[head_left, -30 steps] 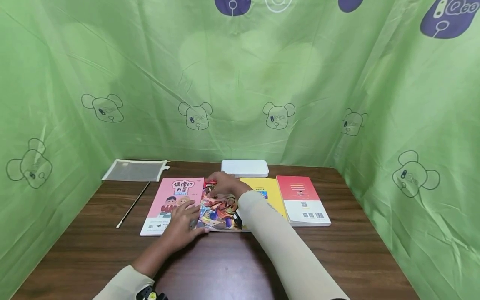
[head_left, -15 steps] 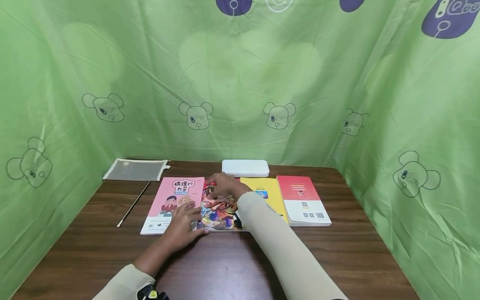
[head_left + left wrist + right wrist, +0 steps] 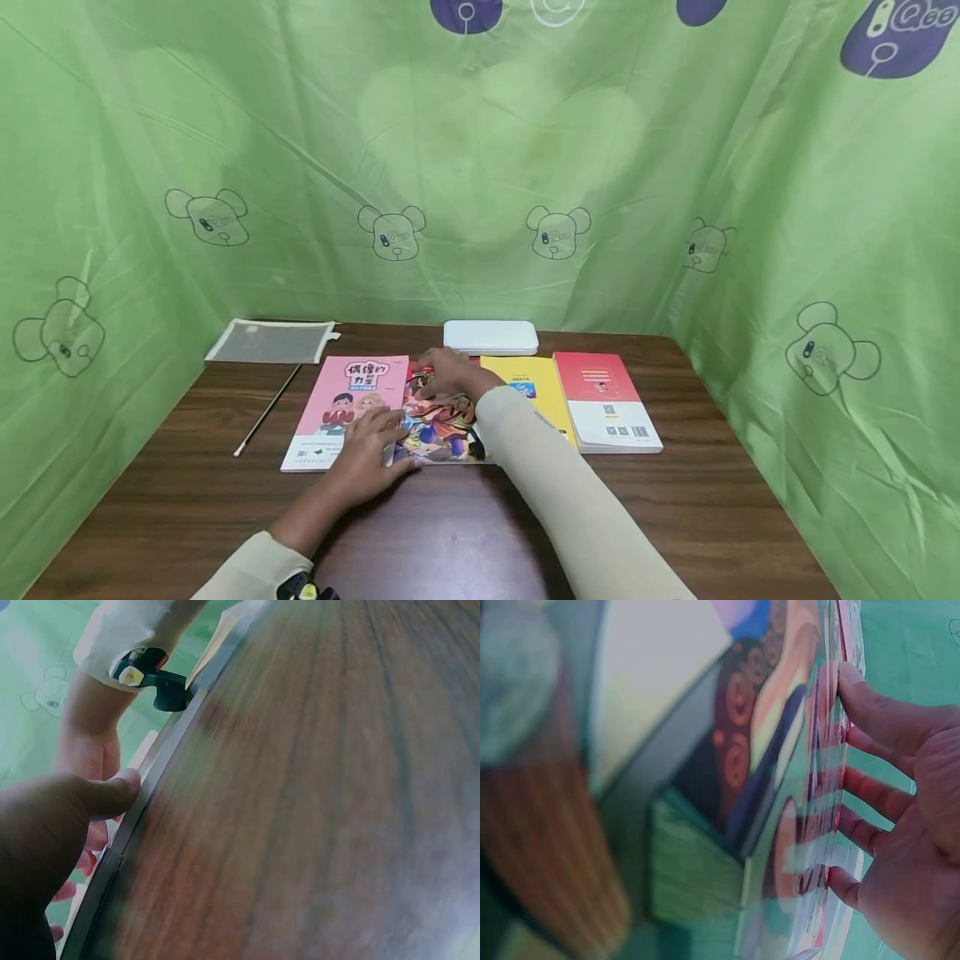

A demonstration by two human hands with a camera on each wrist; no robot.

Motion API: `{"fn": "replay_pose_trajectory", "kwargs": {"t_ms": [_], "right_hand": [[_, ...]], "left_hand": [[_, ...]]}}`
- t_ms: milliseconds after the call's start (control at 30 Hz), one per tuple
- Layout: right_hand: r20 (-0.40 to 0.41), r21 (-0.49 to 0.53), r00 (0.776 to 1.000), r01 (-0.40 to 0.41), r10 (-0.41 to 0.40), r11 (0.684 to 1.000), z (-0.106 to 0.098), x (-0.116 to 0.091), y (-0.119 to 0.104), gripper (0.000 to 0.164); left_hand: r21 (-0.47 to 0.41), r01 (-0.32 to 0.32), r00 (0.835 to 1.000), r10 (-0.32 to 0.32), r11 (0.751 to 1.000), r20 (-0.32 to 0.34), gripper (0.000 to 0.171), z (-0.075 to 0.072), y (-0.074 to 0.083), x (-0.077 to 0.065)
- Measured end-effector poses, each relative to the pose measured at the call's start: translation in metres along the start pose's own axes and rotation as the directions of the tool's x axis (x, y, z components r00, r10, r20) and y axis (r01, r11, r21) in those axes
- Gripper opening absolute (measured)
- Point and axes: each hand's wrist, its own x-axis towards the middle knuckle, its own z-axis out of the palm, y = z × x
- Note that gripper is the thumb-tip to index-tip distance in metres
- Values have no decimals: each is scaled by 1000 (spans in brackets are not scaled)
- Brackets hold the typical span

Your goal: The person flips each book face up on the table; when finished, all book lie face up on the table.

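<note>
A book with a colourful cartoon cover (image 3: pixel 438 435) lies flat between a pink book (image 3: pixel 318 429) and a yellow book (image 3: pixel 551 379). My left hand (image 3: pixel 367 454) rests over the right side of the pink book, fingers spread and reaching to the colourful cover; its thumb lies by the near edge. Towards the far end of the colourful book, my right hand (image 3: pixel 453 372) touches the cover with its fingertips. In the right wrist view the fingertips of my right hand (image 3: pixel 904 787) meet the glossy cover (image 3: pixel 705 862). In the left wrist view the wooden tabletop (image 3: pixel 300 787) fills most of the picture.
A red and white book (image 3: pixel 600 392) lies at the right end of the row. Behind the books is a white case (image 3: pixel 491 335). A mesh zip pouch (image 3: pixel 272 342) and a thin stick with a pale tip (image 3: pixel 266 412) lie at the left. Green curtains (image 3: pixel 480 167) surround the table.
The fingers of my left hand have slid slightly to the right. My right hand stays at the far end of the colourful book, and the books lie as before.
</note>
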Motion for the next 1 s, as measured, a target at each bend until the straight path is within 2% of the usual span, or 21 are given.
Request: {"fn": "replay_pose_trajectory", "kwargs": {"t_ms": [233,367,500,700,833,1000], "right_hand": [[0,25,1000,19,-19,1000,-2,-9,3,61],[27,50,999,32,-34,998,-3,-13,6,59],[49,105,998,38,-44,994,-4,-17,11,58],[40,200,999,25,-34,979,-12,-25,18,57],[46,151,998,27,-35,988,-17,-31,23,58],[38,96,997,57,-61,994,-26,-41,31,62]], "left_hand": [[26,3,1000,-3,1000,-4,54,2,4,2],[58,18,1000,-18,998,-5,53,6,7,4],[59,30,999,-29,998,-27,55,10,12,7],[75,46,998,-44,996,-39,64,15,21,14],[82,42,999,-39,996,-37,67,20,28,19],[87,9,999,-4,996,-49,66,25,38,25]]}}
